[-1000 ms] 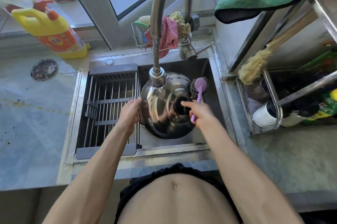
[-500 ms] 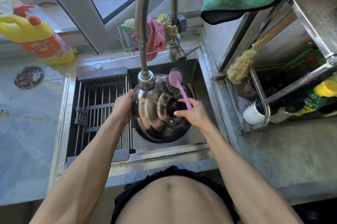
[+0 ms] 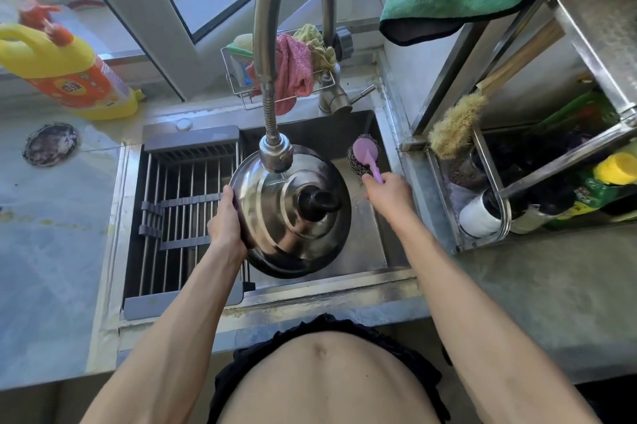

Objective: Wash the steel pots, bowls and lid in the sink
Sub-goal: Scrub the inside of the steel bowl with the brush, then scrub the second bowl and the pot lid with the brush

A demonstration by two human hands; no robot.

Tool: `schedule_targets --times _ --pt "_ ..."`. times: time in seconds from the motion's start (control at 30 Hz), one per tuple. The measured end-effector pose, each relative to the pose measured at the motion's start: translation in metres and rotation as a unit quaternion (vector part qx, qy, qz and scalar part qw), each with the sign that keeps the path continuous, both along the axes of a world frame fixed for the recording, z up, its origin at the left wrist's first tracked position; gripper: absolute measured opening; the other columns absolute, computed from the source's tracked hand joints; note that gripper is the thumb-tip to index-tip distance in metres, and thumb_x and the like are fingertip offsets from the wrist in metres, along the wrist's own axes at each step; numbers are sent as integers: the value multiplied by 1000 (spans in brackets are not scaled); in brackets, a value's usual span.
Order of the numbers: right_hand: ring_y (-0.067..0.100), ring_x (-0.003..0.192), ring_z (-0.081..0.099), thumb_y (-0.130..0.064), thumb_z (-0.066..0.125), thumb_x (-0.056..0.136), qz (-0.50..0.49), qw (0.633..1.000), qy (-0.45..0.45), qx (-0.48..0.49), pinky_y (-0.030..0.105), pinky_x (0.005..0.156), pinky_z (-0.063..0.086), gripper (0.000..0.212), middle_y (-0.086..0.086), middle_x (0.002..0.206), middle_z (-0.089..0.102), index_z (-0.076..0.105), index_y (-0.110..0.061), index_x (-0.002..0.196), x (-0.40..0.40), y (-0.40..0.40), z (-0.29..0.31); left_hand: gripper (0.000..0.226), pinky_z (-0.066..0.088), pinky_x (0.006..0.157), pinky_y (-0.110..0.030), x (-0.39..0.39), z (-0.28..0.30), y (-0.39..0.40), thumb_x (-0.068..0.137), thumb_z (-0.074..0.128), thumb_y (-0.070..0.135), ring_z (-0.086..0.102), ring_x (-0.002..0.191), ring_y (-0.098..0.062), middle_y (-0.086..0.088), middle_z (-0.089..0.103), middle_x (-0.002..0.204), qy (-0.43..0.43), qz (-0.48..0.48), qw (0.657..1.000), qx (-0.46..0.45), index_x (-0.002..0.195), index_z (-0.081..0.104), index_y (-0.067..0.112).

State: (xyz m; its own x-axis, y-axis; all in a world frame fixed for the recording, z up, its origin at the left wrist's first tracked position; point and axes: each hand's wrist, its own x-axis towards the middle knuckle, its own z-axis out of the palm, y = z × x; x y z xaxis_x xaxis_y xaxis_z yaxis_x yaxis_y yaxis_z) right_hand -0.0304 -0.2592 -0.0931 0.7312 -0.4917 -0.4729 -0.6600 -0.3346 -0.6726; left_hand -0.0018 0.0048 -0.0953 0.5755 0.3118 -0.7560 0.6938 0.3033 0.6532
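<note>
A domed steel lid (image 3: 293,227) with a black knob (image 3: 315,202) is held tilted over the sink (image 3: 375,251), right under the faucet head (image 3: 275,154). My left hand (image 3: 225,220) grips the lid's left rim. To the right of the lid, my right hand (image 3: 389,194) holds the pink handle of a steel-wool scrubber (image 3: 363,156), which is off the lid near the sink's right wall. No pots or bowls are visible.
A grey drying rack (image 3: 186,216) covers the sink's left half. A wire caddy with cloths (image 3: 289,75) hangs behind the faucet. A yellow detergent bottle (image 3: 69,75) stands on the left counter. At the right, a steel shelf (image 3: 482,216) holds bottles and a brush.
My right hand has pulled the scrubber off the lid's knob area and moved it right, beside the lid. The lid stays under the faucet in my left hand.
</note>
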Motion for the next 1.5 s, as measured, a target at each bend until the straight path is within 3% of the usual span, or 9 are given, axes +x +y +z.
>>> schedule_targets --times 0.3,0.5,0.67,0.73,0.83,0.97,1.2,1.37,1.5 --pt "32 107 66 -43 52 91 78 992 91 -26 40 91 53 59 15 118 68 45 -5 136 71 0 3 42 62 87 -44 9 8 -2 89 71 55 77 86 -26 -5 79 84 -2 14 1000 20 98 72 14" --pt "17 82 66 -42 57 95 140 986 85 -31 26 49 38 82 14 114 69 14 -1 151 120 3 15 47 60 83 -38 27 8 -16 86 72 61 74 82 -23 -5 77 87 -3 -53 996 71 88 71 13" --pt "16 79 66 -60 70 82 172 982 72 -15 26 57 45 120 16 120 67 -8 -5 155 143 3 22 57 59 90 -43 30 3 -14 85 70 64 75 93 -27 -10 79 95 13 -85 992 90 97 75 9" --pt "10 60 62 -54 77 76 168 982 84 -17 22 48 42 111 11 99 72 18 2 152 150 2 27 54 59 91 -44 27 4 -16 86 70 64 75 92 -27 -10 78 96 14 -85 992 92 90 74 11" --pt "9 36 49 -38 75 75 198 973 108 -48 17 41 35 40 7 80 74 66 -6 97 163 1 38 50 59 92 -44 23 4 -18 87 70 62 74 92 -26 -9 78 94 4 -73 992 103 86 73 12" --pt "11 40 49 -35 70 77 225 963 117 -91 20 44 35 24 1 63 64 61 -13 77 168 0 46 48 57 95 -47 19 3 -21 87 68 63 70 86 -24 -7 74 91 5 -85 991 103 86 68 15" --pt "24 70 55 -77 51 83 216 967 80 -109 31 68 44 64 5 79 57 51 -13 84 113 -23 34 46 53 93 -41 10 1 -50 99 55 56 61 84 -24 -9 64 86 -12 -148 986 81 84 61 13" --pt "31 78 62 -34 58 89 124 986 31 -106 30 56 39 27 12 81 64 65 -8 86 42 -37 18 36 45 72 -32 -9 -11 -89 107 47 32 54 73 -17 -3 56 74 -89 -273 951 112 78 56 14" --pt "31 80 61 -32 58 88 71 993 -28 -95 36 67 47 21 8 80 64 63 -12 87 -2 -31 13 23 45 73 -30 -27 -16 -116 107 49 18 53 73 -14 -2 56 77 -131 -370 917 79 86 57 14"
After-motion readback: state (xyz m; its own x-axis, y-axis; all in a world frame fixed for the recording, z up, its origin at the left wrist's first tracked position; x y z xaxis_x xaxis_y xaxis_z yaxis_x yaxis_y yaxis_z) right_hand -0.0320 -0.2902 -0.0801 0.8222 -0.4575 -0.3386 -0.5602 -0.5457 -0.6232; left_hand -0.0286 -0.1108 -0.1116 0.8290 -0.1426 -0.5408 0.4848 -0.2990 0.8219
